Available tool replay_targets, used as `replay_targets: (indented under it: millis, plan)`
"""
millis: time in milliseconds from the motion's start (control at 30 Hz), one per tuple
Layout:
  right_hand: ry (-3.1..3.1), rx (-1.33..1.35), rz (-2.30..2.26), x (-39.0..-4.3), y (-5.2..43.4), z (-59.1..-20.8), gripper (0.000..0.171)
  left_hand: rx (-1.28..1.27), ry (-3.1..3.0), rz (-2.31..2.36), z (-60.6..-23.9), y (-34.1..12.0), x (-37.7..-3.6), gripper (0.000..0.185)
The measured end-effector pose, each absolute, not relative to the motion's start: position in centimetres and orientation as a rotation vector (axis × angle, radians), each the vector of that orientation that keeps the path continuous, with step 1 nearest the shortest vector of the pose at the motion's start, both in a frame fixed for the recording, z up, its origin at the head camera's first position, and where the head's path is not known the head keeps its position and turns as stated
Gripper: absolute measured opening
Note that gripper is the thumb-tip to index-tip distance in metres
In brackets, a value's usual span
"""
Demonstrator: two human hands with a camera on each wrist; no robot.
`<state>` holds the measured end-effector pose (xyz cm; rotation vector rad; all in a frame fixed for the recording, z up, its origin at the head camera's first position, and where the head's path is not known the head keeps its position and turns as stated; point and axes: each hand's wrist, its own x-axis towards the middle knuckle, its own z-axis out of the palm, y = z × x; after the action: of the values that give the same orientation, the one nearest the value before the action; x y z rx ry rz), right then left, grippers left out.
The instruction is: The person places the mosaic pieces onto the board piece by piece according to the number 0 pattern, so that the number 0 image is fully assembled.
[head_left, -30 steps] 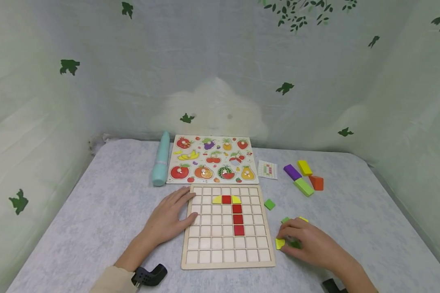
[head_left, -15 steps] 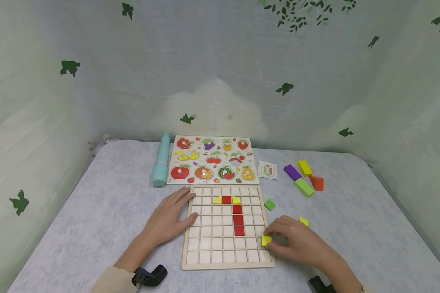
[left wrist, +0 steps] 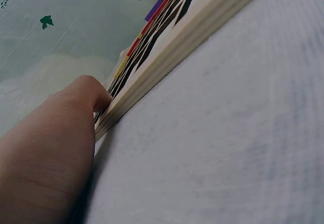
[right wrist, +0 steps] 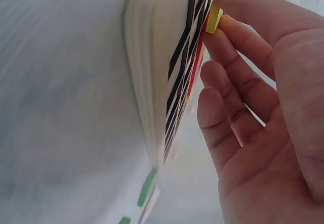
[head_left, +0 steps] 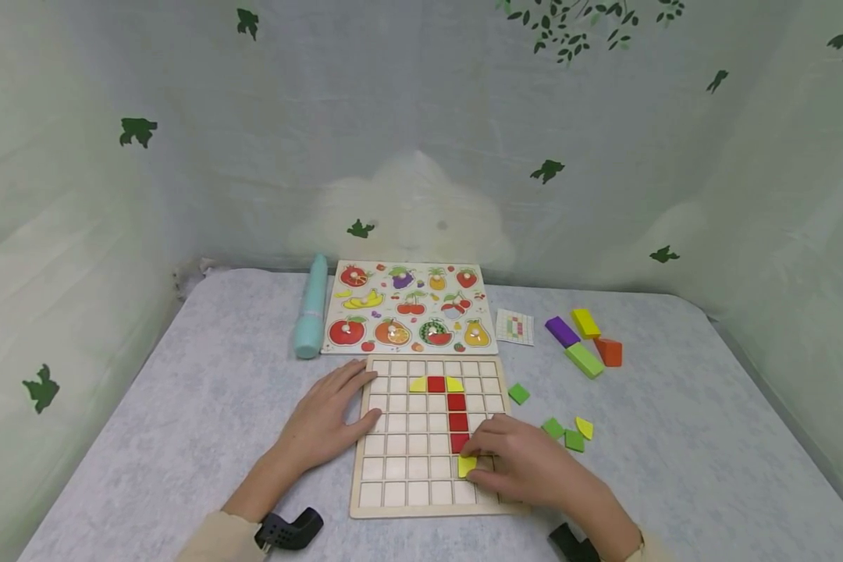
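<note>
My right hand (head_left: 523,460) pinches a yellow tile (head_left: 467,467) between thumb and fingertips, over the wooden grid board (head_left: 393,493), just below a column of red tiles (head_left: 457,422). In the right wrist view the yellow tile (right wrist: 214,21) shows at the fingertips, by the board's surface. My left hand (head_left: 326,417) rests at the board's left edge with its fingers extended; the left wrist view shows the thumb (left wrist: 91,92) touching that edge. Near the board's top, a red tile (head_left: 436,384) lies between two yellow tiles with slanted or rounded ends.
Green tiles (head_left: 574,440) and a yellow tile (head_left: 585,428) lie right of the board. Farther back are purple, yellow, orange and light green blocks (head_left: 584,361) and a small pattern card (head_left: 515,327). Behind the board lie a fruit puzzle (head_left: 409,307) and a teal roll-shaped object (head_left: 312,308).
My right hand has picked the yellow tile up from the table and carried it left over the board to below the red column. My left hand stays on the board's edge.
</note>
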<state>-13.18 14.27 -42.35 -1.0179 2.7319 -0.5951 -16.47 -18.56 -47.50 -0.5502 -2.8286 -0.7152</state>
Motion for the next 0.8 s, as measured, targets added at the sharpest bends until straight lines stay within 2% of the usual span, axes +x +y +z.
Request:
replay_targets:
  millis: [433, 800]
  plan:
    - [2.740, -1.022, -0.548, -13.3, 14.1, -42.4, 0.020, -0.546, -2.826, -0.711, -47.7, -18.6, -16.5, 0.059]
    - [2.957, -0.878, -0.505, -13.3, 18.4, -42.3, 0.023, -0.546, -2.829, -0.710, -47.7, -18.6, -16.6, 0.060]
